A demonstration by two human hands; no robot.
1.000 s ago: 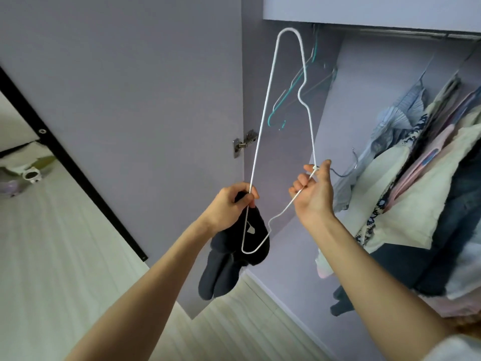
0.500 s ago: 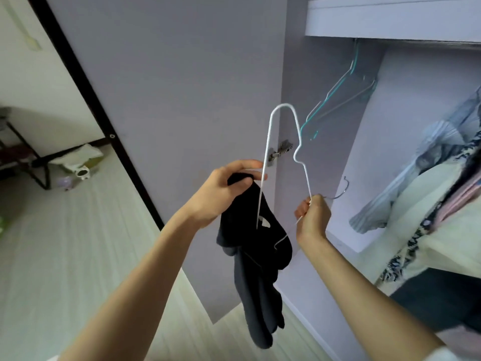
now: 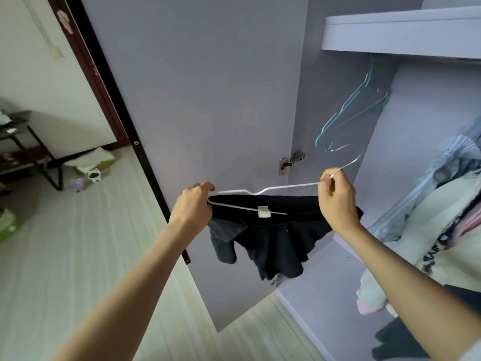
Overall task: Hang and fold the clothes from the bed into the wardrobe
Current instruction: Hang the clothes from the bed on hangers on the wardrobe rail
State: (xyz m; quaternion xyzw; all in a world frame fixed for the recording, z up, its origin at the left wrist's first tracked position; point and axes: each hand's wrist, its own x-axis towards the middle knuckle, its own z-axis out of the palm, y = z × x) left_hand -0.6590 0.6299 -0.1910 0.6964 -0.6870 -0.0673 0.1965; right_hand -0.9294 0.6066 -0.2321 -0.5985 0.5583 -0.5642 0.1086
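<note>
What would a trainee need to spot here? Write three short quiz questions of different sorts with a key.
1. True or false: the white wire hanger already hangs on the wardrobe rail.
2. What does the right hand grip? A) the hanger near its hook B) the door hinge C) a teal hanger
3. Fill in: the left hand grips the hanger's end and the ___ garment.

Key: 1 false, both hands hold it in front of the open door; 2 A; 3 black.
</note>
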